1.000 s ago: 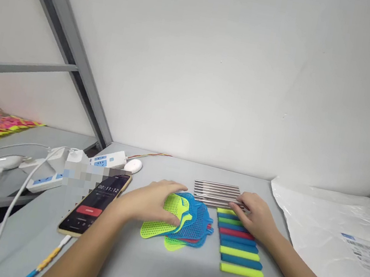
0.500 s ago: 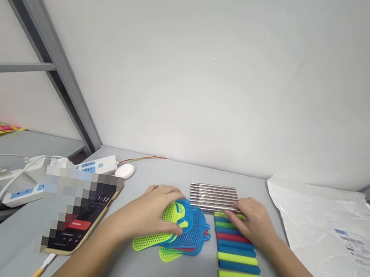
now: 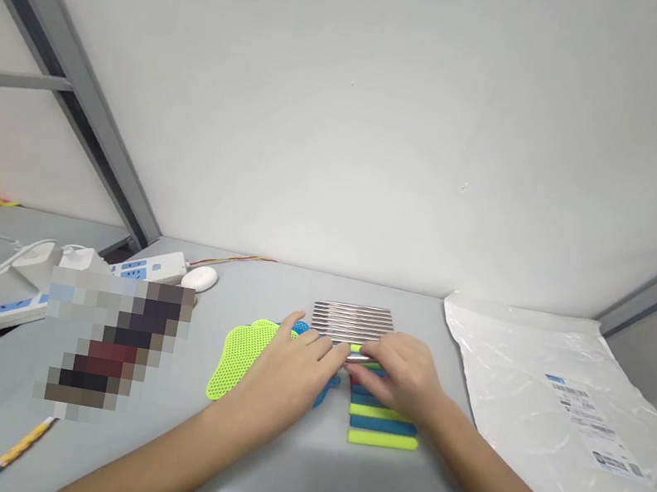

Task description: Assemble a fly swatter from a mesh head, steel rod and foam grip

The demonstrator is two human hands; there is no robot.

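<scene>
Holding one rod [image 3: 357, 358]: right grip [image 3: 405, 370], perhaps left grip [image 3: 302, 361].

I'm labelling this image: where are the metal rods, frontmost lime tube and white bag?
Metal rods [image 3: 352, 318]: head view, row's middle.
Frontmost lime tube [image 3: 382, 440]: head view, mid-length.
White bag [image 3: 541, 441]: head view, central surface.

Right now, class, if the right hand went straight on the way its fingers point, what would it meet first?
Most likely the left hand, just ahead of the right hand and the metal rod it pinches. Depth is unclear from one view, so the gap is uncertain.
</scene>
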